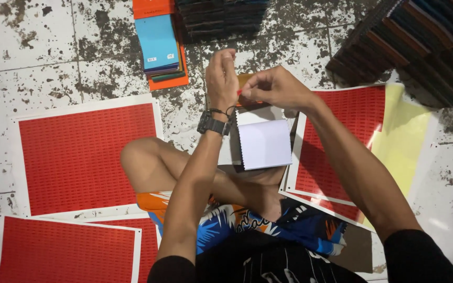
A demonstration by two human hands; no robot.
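Note:
I sit cross-legged on a stained tile floor. My left hand (221, 78), with a black watch on its wrist, and my right hand (271, 86) meet in front of me, fingertips pinched together on a small red sticker (239, 92). Just below the hands lies a pale lavender fabric swatch (266, 143) with a zigzag edge, on top of a stack of swatches over my leg. An orange-brown swatch (245, 79) shows behind the hands. What else the fingers hold is hidden.
Red sticker sheets lie at left (85, 154), lower left (64, 251) and right (352, 136), the right one beside a yellow backing sheet (405, 141). A stack of blue and orange swatches (158, 44) sits ahead. Dark swatch piles (415, 42) fill the top right.

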